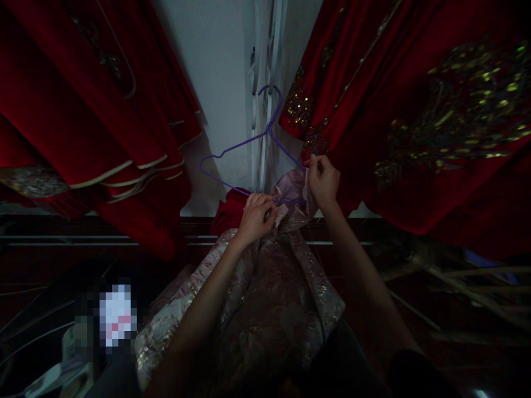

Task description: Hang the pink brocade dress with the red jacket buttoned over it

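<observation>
A thin purple clothes hanger point(243, 142) is held up in front of me, its hook pointing away. My right hand point(324, 179) pinches the hanger's right shoulder together with the pale pink cloth of a garment point(286, 290). Closer to me, my left hand point(258, 215) is closed at the lower bar of the hanger, with the garment's neckline bunched under its fingers. The garment is pinkish, with shiny sequin trim, and drapes down towards my lap. Its right shoulder lies over that end of the hanger; the hanger's left end is bare.
Red garments with white piping hang on the left point(124, 132), and red garments with gold sequins point(415, 138) hang on the right. Between them stands a pale wall or door point(215, 72) with a vertical seam. A blurred white item point(118, 315) is at lower left. Wooden slats point(456, 290) show at lower right.
</observation>
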